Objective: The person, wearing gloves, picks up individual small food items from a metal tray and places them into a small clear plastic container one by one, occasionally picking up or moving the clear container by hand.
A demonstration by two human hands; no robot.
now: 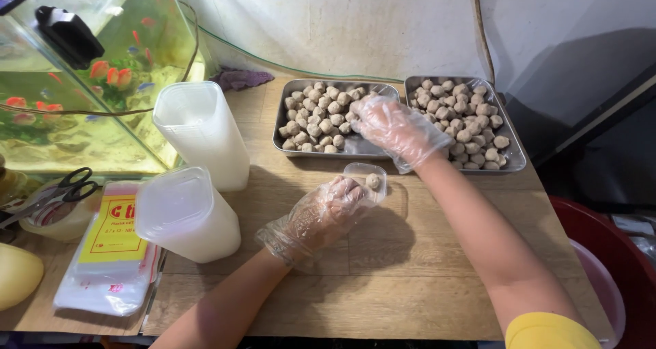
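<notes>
Clear plastic gloves cover both hands. The left hand [321, 216] is curled around a small clear tub [367, 182] with one meatball [372, 181] in it, held just above the table [383, 281]. The right hand [393, 127] reaches over the left tray [287, 127], fingers bent at the meatballs; whether it has one pinched I cannot tell. Step in hand, as judged: filling the tub — the next move calls for a light pick and a drop into it. Left of the left hand stand two stacks of tubs [198, 178]; farther left lies a bag pack [113, 253] with a yellow label.
</notes>
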